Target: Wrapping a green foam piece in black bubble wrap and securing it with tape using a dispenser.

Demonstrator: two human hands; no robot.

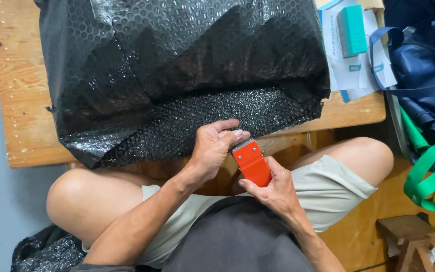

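Parcel (177, 65) in black bubble wrap sitting on wooden desk (21, 100), mostly covered already. Left hand (215, 148) pressing down loose flap at near edge, right hand (273, 189) gripping orange tape cutter (251, 162) right beside it. Flap looking unsealed, so taping probably left.

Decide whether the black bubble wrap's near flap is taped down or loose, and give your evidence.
Loose, it seems: the bubble wrap flap lies spread open, no tape visible on it, left hand pressing its edge.
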